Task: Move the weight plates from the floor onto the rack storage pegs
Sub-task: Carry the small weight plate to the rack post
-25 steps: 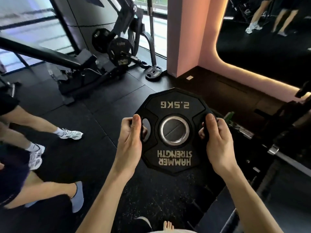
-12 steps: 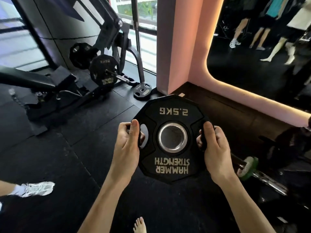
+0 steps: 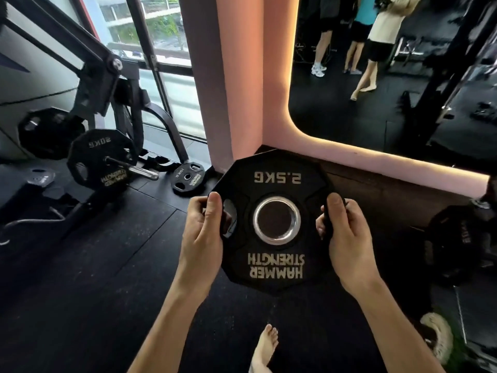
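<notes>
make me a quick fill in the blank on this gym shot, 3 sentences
1. The plate held in both hands is marked ____ kg.
2. The left hand and right hand grip the plate's ____ edges.
3. The 10 kg plate lies flat on the ____.

Missing words: 2.5; side; floor

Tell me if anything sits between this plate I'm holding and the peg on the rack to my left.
Nothing visible does. Both hands, left and right, hold the plate; only bare floor lies toward the peg, which already carries a plate.
</notes>
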A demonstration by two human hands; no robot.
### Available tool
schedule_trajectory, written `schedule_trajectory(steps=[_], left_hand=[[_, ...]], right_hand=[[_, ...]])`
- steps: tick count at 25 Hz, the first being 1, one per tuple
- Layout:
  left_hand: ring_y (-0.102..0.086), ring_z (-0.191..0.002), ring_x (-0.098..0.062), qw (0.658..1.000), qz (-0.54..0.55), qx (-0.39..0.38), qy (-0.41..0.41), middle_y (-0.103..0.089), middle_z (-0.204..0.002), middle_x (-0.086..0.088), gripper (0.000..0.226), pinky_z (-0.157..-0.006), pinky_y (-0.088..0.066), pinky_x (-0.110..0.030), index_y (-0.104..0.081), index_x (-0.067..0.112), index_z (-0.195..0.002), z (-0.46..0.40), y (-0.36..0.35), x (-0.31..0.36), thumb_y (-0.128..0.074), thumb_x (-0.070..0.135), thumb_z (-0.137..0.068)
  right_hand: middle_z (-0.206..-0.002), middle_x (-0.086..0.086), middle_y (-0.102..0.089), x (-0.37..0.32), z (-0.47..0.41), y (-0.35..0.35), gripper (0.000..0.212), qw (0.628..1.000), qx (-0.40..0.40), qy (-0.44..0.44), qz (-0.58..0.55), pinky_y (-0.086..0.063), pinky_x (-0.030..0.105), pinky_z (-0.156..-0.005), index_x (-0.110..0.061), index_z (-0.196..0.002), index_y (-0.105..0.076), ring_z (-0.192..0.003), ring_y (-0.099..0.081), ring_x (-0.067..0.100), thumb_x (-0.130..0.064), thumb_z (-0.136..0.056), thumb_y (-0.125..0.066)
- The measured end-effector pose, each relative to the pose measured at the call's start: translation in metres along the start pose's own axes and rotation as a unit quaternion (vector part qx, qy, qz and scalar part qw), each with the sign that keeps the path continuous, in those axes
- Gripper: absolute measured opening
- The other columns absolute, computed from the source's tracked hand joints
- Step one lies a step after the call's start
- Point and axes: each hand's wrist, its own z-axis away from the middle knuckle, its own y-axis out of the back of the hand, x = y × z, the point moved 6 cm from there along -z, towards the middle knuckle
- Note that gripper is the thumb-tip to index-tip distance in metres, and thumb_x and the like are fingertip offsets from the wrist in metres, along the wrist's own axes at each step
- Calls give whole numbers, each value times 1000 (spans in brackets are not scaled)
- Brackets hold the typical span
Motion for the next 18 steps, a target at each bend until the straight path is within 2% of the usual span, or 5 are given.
schedule_trajectory(steps=[4, 10, 13, 16, 18], left_hand=[[-49, -74, -15, 1000, 7, -9, -1, -50, -77, 1, 38, -65, -46, -28, -50, 18, -92, -117, -41, 4, -42, 55, -88], [-48, -80, -21, 999, 13, -38, -1, -50, -85, -4, 41, -73, -44, -41, -56, 24, -86, -262, -96, 0, -45, 64, -87], [-45, -76, -21, 997, 32, -70, -4, -49, -79, -2, 35, -69, -40, -42, -55, 29, -78, -338, -132, -6, -46, 61, -85], [-40, -72, -21, 994, 29, -107, -17, -44, -76, -2, 38, -65, -36, -42, -51, 24, -76, -423, -170, -11, -44, 61, -86], [-40, -70, -20, 991, 29, -131, -19, -44, -75, -2, 39, -63, -36, -40, -50, 25, -75, -475, -195, -10, -45, 60, -93]], right_hand=[[-61, -4, -53, -2, -110, -19, 40, 1000, 13, 8, -16, -44, 26, -60, -13, -86, -54, -59, -50, 10, -52, -88, -45], [-64, 2, -52, -8, -247, -29, 46, 998, 59, 3, 3, -45, 21, -57, -11, -84, -54, -58, -48, 11, -56, -85, -45], [-64, 0, -53, 0, -317, -31, 41, 995, 95, 9, 7, -45, 26, -61, -11, -82, -55, -59, -49, 11, -50, -93, -46], [-64, -4, -53, 12, -393, -38, 33, 992, 129, 14, 0, -44, 33, -65, -15, -81, -55, -61, -49, 11, -42, -97, -47], [-64, -6, -53, 16, -438, -41, 32, 988, 156, 10, -14, -44, 35, -68, -17, -81, -57, -63, -49, 12, -45, -95, -49]])
